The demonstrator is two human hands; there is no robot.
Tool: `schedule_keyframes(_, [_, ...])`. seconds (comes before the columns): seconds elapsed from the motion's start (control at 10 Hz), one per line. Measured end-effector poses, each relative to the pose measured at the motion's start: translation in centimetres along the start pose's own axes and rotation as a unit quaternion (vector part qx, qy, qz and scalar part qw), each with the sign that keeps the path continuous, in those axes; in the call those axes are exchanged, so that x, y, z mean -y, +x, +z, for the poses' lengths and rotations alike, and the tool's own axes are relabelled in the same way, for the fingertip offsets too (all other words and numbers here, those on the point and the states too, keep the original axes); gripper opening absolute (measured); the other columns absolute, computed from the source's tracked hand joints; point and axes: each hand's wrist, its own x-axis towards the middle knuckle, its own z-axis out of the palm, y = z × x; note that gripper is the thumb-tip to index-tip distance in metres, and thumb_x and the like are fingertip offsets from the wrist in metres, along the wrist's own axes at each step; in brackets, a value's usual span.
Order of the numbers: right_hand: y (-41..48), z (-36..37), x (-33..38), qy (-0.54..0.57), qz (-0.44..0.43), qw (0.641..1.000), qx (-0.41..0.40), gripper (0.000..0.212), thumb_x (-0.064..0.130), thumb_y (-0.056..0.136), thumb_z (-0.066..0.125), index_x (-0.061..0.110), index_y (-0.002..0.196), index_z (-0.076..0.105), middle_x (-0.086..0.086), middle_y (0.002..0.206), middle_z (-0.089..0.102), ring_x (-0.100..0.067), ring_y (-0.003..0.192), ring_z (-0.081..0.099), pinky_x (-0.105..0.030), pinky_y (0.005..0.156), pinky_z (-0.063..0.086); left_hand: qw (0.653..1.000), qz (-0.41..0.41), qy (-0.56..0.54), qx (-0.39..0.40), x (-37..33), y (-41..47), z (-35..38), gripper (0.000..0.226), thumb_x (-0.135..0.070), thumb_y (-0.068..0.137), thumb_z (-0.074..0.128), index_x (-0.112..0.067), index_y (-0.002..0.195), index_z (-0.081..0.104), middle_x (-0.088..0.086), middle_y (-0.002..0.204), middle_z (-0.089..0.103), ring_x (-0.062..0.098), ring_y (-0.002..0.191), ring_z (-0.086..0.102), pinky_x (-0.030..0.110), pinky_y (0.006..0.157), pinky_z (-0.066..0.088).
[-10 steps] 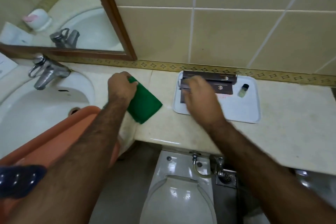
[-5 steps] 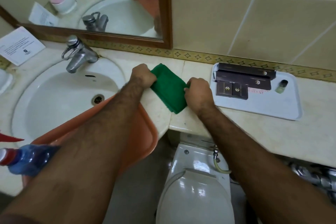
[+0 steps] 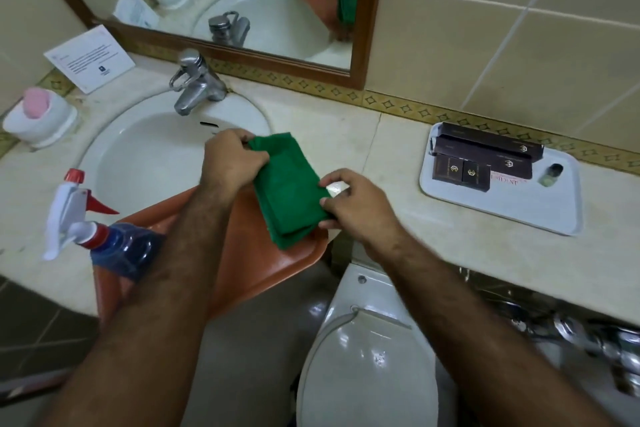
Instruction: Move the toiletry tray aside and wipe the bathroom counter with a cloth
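Gripping opposite ends of the folded green cloth point(image 3: 289, 189), the left hand point(image 3: 232, 159) pinches its far edge and the right hand point(image 3: 353, 204) its near corner, over the orange basin point(image 3: 249, 274). The white toiletry tray point(image 3: 502, 211) sits well to the right of the right hand on the counter point(image 3: 398, 246). The soft, thick terry could unfold and drag; the smooth plastic tray's dark boxes point(image 3: 485, 159) and small bottle point(image 3: 550, 175) could slide off if it were jolted.

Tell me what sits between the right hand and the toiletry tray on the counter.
Nothing visible. The right hand grips the green cloth together with the left hand; only bare counter lies between it and the toiletry tray.
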Motion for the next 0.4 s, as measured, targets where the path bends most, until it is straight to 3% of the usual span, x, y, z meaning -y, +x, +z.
schedule_keyframes(0.1, [0.0,2.2,-2.4,-0.061,-0.004,0.998,0.005,0.022,0.003,0.095,0.066,0.018,0.11,0.072,-0.012,0.108,0.073,-0.008,0.054,0.072,-0.016,0.049,0.056,0.998,-0.02,0.056,0.003,3.1,-1.4,0.5,0.021,-0.012,0.077,0.079,-0.015,0.098,0.079,0.0,0.084,0.069,0.019,0.081,0.066,0.023,0.075,0.048])
schedule_keyframes(0.2, [0.1,3.5,-4.2,-0.256,-0.059,0.965,0.026,0.026,0.013,0.094,0.067,0.018,0.12,0.072,-0.008,0.12,0.072,-0.023,0.091,0.075,-0.037,0.082,0.065,0.992,-0.034,0.114,0.036,5.2,-2.2,1.8,0.015,-0.012,0.083,0.077,-0.02,0.095,0.071,0.001,0.089,0.067,0.009,0.065,0.056,0.018,0.059,0.04])
schedule_keyframes(0.3, [0.0,3.8,-4.4,-0.441,-0.128,0.888,0.021,0.032,0.03,0.096,0.065,0.02,0.127,0.067,-0.006,0.116,0.066,-0.027,0.097,0.07,-0.044,0.084,0.062,0.986,-0.025,0.164,0.034,5.6,-2.6,2.4,0.028,-0.017,0.085,0.079,-0.012,0.111,0.071,0.006,0.101,0.071,0.016,0.075,0.062,0.026,0.067,0.05])
schedule_keyframes(0.4, [-0.2,2.1,-3.8,-0.487,-0.182,0.854,-0.027,0.042,0.046,0.098,0.058,0.021,0.132,0.06,-0.006,0.114,0.058,-0.029,0.1,0.065,-0.042,0.077,0.057,0.967,0.051,0.249,0.002,4.4,-3.1,2.0,0.053,-0.032,0.082,0.081,-0.01,0.127,0.065,0.011,0.124,0.063,0.032,0.115,0.059,0.045,0.099,0.052])
